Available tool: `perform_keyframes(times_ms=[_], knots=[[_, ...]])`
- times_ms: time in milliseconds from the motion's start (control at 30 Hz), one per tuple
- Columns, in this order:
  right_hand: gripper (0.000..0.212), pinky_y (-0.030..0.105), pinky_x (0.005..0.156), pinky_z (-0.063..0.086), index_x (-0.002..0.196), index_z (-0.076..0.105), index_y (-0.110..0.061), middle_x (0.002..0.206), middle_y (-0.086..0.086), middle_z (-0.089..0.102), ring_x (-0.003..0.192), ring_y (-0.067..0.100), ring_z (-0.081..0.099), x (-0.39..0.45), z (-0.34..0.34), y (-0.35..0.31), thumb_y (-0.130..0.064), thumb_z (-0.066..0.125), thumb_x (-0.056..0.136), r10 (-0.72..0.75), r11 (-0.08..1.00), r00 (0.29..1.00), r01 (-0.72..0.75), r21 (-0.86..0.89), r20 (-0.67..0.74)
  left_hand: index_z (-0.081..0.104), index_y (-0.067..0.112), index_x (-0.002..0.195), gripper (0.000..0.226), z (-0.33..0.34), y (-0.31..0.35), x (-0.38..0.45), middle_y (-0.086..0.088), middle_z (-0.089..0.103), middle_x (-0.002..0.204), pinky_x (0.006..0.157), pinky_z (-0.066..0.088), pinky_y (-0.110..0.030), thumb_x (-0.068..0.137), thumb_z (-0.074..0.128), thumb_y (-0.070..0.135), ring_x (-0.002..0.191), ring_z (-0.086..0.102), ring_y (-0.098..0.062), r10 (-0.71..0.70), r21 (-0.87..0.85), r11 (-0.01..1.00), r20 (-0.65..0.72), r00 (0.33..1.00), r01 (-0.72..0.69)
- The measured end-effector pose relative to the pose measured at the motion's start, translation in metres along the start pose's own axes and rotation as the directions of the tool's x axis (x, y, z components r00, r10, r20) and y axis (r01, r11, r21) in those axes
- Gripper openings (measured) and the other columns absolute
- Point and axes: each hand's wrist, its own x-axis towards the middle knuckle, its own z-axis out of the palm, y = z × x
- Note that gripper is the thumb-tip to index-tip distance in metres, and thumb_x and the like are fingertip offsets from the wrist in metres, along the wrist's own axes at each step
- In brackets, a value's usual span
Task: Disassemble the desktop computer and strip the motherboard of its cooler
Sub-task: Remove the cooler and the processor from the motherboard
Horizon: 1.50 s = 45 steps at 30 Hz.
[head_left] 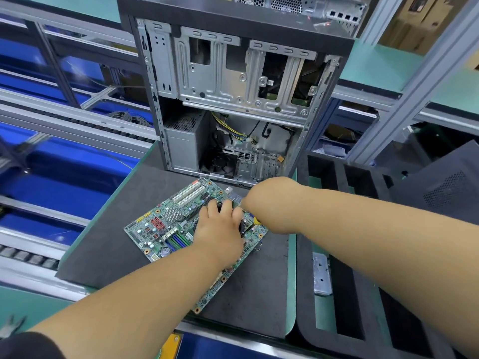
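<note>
Motherboard [181,229] lies flat on the dark grey mat [108,229] of your worktop, turned at an angle, just in front of the open computer case [233,99]. Your left hand [220,229] reaches in from the lower left, palm down over the middle of the board, its fingers curled over a dark part that may be the cooler; most of that part is hidden under the hand. Your right hand [261,200] comes across from the right with the wrist bent down, and its fingers are hidden behind the wrist, so you cannot tell how far it is closed. A yellow-handled screwdriver [255,222] shows just under that wrist, with its dark shaft slanting down to the board beside your left hand. The board is green, with white slots near its far corner, red connectors and blue and green memory slots on its left half. Both hands meet over its right-hand half. A black foam tray [363,340] lies to the right of the mat.
</note>
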Motion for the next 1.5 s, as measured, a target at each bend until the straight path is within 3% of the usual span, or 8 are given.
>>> perform_keyframes(times_ms=[133, 233, 467, 733, 1000, 1200, 1367, 1500], knots=[[0.027, 0.025, 0.045, 0.023, 0.065, 0.045, -0.018, 0.058, -0.004, 0.039, 0.048, 0.016, 0.033, 0.003, -0.003, 0.002, -0.015, 0.058, 0.088, -0.098, 0.977, 0.990, 0.075, -0.200, -0.104, 0.030, 0.016, 0.128, 0.054, -0.002, 0.001, 0.000, -0.009, 0.025, 0.134, 0.103, 0.025, -0.049, 0.092, 0.041, 0.055, 0.122, 0.024, -0.038, 0.000, 0.029, 1.000, 0.012, 1.000, 0.000], [0.034, 0.025, 0.045, 0.027, 0.061, 0.038, -0.018, 0.061, -0.003, 0.040, 0.050, 0.015, 0.035, 0.008, -0.001, -0.001, -0.019, 0.057, 0.088, 0.017, 1.000, 0.998, -0.017, 0.002, -0.058, 0.030, 0.016, 0.129, 0.055, -0.002, 0.001, 0.000, -0.009, 0.024, 0.136, 0.103, 0.025, -0.048, 0.092, 0.040, 0.056, 0.124, 0.024, -0.038, 0.001, 0.028, 1.000, 0.017, 1.000, -0.001], [0.034, 0.020, 0.053, 0.035, 0.077, 0.069, -0.019, 0.035, -0.009, 0.048, 0.049, 0.005, 0.043, 0.020, -0.015, 0.007, -0.029, 0.046, 0.101, 0.118, 0.933, 0.886, -0.254, 0.257, 0.448, 0.030, 0.017, 0.123, 0.050, -0.004, 0.000, 0.000, -0.007, 0.028, 0.130, 0.098, 0.027, -0.046, 0.090, 0.046, 0.051, 0.119, 0.027, -0.036, 0.000, 0.003, 1.000, 0.002, 1.000, 0.000], [0.019, 0.025, 0.044, 0.025, 0.068, 0.049, -0.016, 0.070, -0.002, 0.049, 0.049, 0.015, 0.034, 0.001, -0.007, 0.000, -0.001, 0.053, 0.079, -0.072, 0.986, 0.997, 0.077, -0.146, 0.040, 0.030, 0.016, 0.128, 0.051, -0.003, 0.002, -0.001, -0.009, 0.025, 0.134, 0.099, 0.029, -0.045, 0.091, 0.043, 0.049, 0.118, 0.027, -0.037, 0.000, 0.038, 0.999, -0.009, 1.000, 0.000], [0.028, 0.025, 0.048, 0.031, 0.061, 0.042, -0.015, 0.064, -0.001, 0.040, 0.054, 0.015, 0.036, 0.015, -0.003, -0.008, -0.005, 0.046, 0.087, 0.229, 0.943, 0.955, -0.265, 0.200, 0.188, 0.030, 0.017, 0.126, 0.048, 0.002, 0.005, 0.000, -0.010, 0.026, 0.136, 0.096, 0.026, -0.046, 0.088, 0.045, 0.042, 0.116, 0.027, -0.037, -0.004, 0.040, 0.999, -0.022, 1.000, 0.005], [0.033, 0.025, 0.046, 0.029, 0.061, 0.043, -0.014, 0.061, 0.002, 0.040, 0.051, 0.016, 0.035, 0.012, -0.012, -0.008, -0.012, 0.045, 0.094, 0.186, 0.950, 0.920, -0.258, 0.174, 0.345, 0.031, 0.017, 0.118, 0.042, 0.000, 0.004, 0.000, -0.008, 0.028, 0.128, 0.092, 0.028, -0.045, 0.087, 0.046, 0.041, 0.113, 0.028, -0.034, -0.007, 0.041, 0.999, -0.025, 1.000, 0.008], [0.030, 0.020, 0.047, 0.027, 0.080, 0.051, -0.007, 0.059, 0.003, 0.046, 0.045, 0.012, 0.038, 0.017, -0.007, 0.014, -0.024, 0.043, 0.102, 0.057, 0.540, 0.679, -0.638, 0.549, 0.732, 0.030, 0.017, 0.116, 0.044, -0.003, 0.005, -0.002, -0.008, 0.029, 0.126, 0.090, 0.029, -0.044, 0.086, 0.049, 0.042, 0.110, 0.029, -0.034, -0.008, 0.058, 0.998, -0.031, 0.999, 0.010], [0.027, 0.018, 0.044, 0.019, 0.084, 0.052, -0.012, 0.052, -0.002, 0.046, 0.037, 0.009, 0.028, 0.016, 0.002, 0.015, -0.027, 0.040, 0.103, -0.040, 0.510, 0.630, -0.654, 0.558, 0.776, 0.031, 0.016, 0.116, 0.043, -0.002, 0.005, -0.002, -0.010, 0.029, 0.129, 0.090, 0.028, -0.046, 0.088, 0.047, 0.045, 0.112, 0.028, -0.035, 0.007, 0.055, 0.998, -0.052, 0.999, -0.004]])
